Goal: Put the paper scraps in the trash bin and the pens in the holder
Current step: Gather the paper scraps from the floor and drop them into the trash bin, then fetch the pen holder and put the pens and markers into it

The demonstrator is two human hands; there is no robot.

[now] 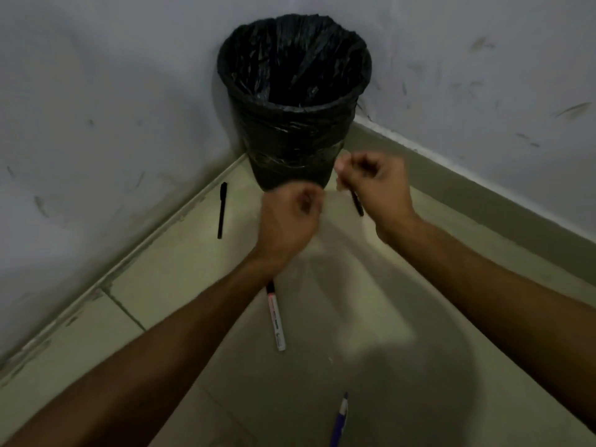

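A trash bin (295,101) with a black liner stands in the corner of two walls. My left hand (290,217) and my right hand (374,182) are both closed just in front of its base, close together. A pale, motion-blurred paper scrap (367,285) seems to hang from both hands; its edges are too smeared to trace. On the floor lie a black pen (222,209) left of the bin, a second black pen (358,206) partly hidden under my right hand, a white marker (276,321) by my left forearm, and a blue pen (341,417) nearest me. No pen holder is in view.
Scuffed grey walls (96,108) meet behind the bin. The floor (180,279) is pale tile with a skirting strip along both walls. My shadow darkens the floor at the lower right.
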